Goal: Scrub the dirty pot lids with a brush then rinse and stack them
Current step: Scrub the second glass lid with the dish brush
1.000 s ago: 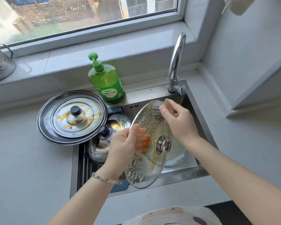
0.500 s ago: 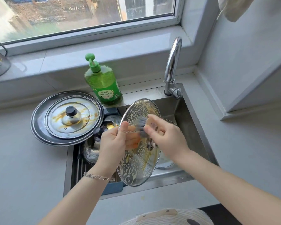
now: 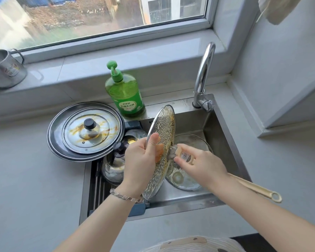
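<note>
My left hand (image 3: 141,159) grips the rim of a soapy glass pot lid (image 3: 165,131), holding it nearly on edge over the sink (image 3: 224,124). My right hand (image 3: 200,165) holds a wooden-handled brush (image 3: 255,189) near its head, with the bristles pressed against the lid's right face. Two dirty lids (image 3: 87,130) with orange streaks lie stacked on the counter left of the sink. Another glass lid (image 3: 187,180) lies on the sink floor. A black-knobbed lid (image 3: 115,160) rests on the drain rack.
A green dish soap bottle (image 3: 125,95) stands behind the sink beside the chrome faucet (image 3: 203,75). A metal mug (image 3: 5,69) sits on the windowsill at far left. A blue drain rack (image 3: 105,193) fills the sink's left part. Grey countertop surrounds the sink.
The lid has turned from face-on to almost edge-on. My right hand has brought the brush down from the lid's top rim to its middle, and the brush handle now shows.
</note>
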The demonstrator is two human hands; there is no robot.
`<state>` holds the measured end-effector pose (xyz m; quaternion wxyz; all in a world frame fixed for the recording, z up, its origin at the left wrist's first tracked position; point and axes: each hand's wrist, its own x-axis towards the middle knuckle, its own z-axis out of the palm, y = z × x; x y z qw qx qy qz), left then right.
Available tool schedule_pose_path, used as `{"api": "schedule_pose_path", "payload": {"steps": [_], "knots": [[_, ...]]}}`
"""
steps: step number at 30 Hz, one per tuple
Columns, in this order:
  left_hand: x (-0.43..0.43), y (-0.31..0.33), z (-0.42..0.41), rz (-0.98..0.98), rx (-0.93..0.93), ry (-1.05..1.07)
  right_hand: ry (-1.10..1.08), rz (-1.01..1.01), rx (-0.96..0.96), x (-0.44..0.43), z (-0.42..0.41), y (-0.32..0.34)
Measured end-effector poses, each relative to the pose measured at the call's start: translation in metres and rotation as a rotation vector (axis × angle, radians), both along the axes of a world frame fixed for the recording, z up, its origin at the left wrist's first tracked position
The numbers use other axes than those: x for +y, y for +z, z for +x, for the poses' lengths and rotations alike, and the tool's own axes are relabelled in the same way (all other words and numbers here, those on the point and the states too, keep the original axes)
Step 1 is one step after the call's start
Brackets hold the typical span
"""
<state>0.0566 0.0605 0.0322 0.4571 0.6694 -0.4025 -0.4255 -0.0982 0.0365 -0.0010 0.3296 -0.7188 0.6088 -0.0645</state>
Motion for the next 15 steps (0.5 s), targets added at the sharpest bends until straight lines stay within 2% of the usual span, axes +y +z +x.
{"api": "schedule_pose_path", "payload": {"steps": [3, 5, 7, 9, 10, 12, 13, 15], "knots": [[0.001, 0.002, 0.001, 0.000, 0.006, 0.002, -0.246, 0.127, -0.236, -0.015, 0.002, -0.003], [0.001, 0.004, 0.004, 0.007, 0.040, 0.047, -0.443, 0.347, -0.498, -0.022, 0.003, -0.012], [0.001, 0.006, 0.007, 0.009, 0.099, 0.114, -0.590, 0.577, -0.629, -0.021, 0.004, -0.015], [0.000, 0.006, 0.008, 0.025, 0.190, 0.200, -0.665, 0.651, -0.739, -0.012, 0.007, -0.017], [-0.001, 0.006, 0.008, 0.038, 0.244, 0.250, -0.685, 0.613, -0.806, -0.006, 0.009, -0.017], [-0.002, 0.004, 0.006, 0.064, 0.332, 0.340, -0.654, 0.365, -0.810, 0.006, 0.016, -0.015], [-0.001, 0.003, 0.005, 0.074, 0.352, 0.371, -0.583, 0.212, -0.701, 0.011, 0.018, -0.013], [0.001, 0.000, 0.000, 0.078, 0.332, 0.380, -0.362, 0.016, -0.339, 0.015, 0.019, -0.009]]}}
